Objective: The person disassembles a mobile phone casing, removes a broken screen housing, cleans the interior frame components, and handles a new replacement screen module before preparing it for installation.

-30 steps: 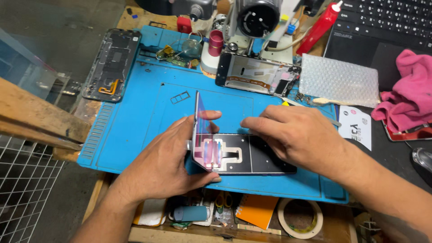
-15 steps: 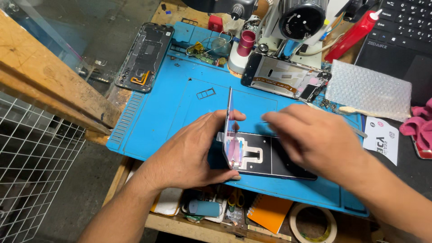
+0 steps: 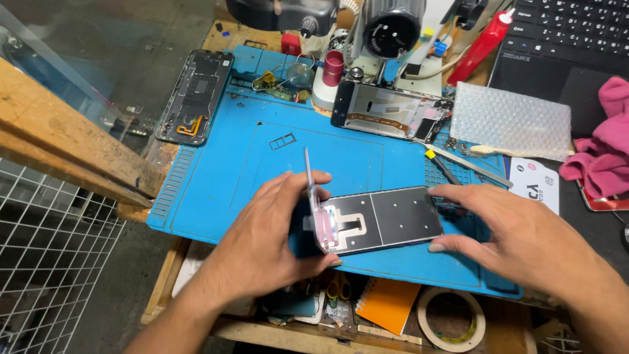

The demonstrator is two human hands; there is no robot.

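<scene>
Head view, looking down at a blue work mat [image 3: 262, 170]. Left hand [image 3: 275, 239] is closed on a thin screen panel [image 3: 313, 196], thumb on one face and fingers on the other, holding it up on edge at the left end of a dark flat phone body [image 3: 386, 219]. Right hand [image 3: 524, 239] is spread open, thumb and forefinger touching the right end of the phone body and steadying it flat on the mat; it clasps nothing. A pale flex strip [image 3: 344, 223] lies on the phone body just beside the raised panel.

Packages and labels: a clear bubble-wrap pouch [image 3: 511, 121], rectangular, lies beyond the right hand; a white printed card [image 3: 534, 187] with red marks sits just past that hand's fingers; a red squeeze bottle [image 3: 485, 42] stands further off.

Surroundings: a second opened phone frame [image 3: 393, 111] rests under a microscope [image 3: 386, 26] beyond the grip. A black phone housing [image 3: 196, 95] lies well beyond the left hand at the mat's far corner. A flat tool [image 3: 468, 165] lies between the right hand and the pouch. A pink cloth [image 3: 599, 144] and a laptop [image 3: 563, 39] are to the right.

Edges: a tape roll [image 3: 452, 318] and an orange notebook [image 3: 390, 305] lie below the mat's near edge. Open mat shows beyond the raised panel.
</scene>
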